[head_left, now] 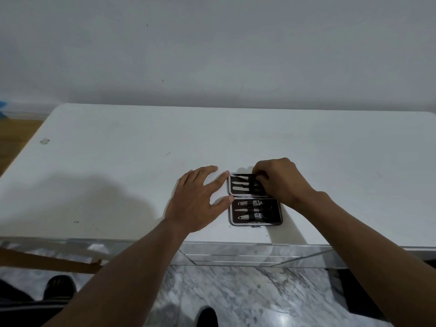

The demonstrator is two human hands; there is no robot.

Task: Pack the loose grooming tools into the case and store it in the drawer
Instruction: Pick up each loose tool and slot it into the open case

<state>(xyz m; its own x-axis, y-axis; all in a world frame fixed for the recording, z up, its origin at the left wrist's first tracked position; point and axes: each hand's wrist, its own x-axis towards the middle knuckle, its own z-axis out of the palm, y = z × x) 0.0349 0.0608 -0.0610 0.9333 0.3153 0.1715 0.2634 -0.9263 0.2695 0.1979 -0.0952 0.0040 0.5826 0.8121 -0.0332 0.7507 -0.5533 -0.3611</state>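
A white worktop [118, 173] stands against a plain grey wall [212, 43], with marble floor [224, 291] below. On the worktop the case [256, 224] lies open in 2 halves, right of centre and close to the front edge. Metal tools [245, 210] sit under elastic in the near half, and more tools [240, 186] in the far half.

The left hand [195, 199] lies flat with its fingers spread, and 2 fingertips touch the case's left side. The right hand [280, 180] is curled over the far half, its fingers pinching at the black strap [253, 185]. Whether a tool is between them is hidden.

The likely risks:
- **Sliding case:** The left hand braces only 1 side. A push under the tight strap could slide the case to the right or toward the near edge, and from there it could go onto the floor.
- **Sprung tool:** A tool only half tucked in could spring free when the strap is let go.
- **Jammed lid:** A tool lying proud of its slot could stop the lid from shutting flat.
- **Pricked finger:** The pointed tips lie near the left fingertips, so a slip there might prick a finger.
- **Shut drawer:** The mirrored drawer front [247, 253] under the worktop looks shut. 1 hand will have to open it while the other carries the case, and an unlatched case could spill.
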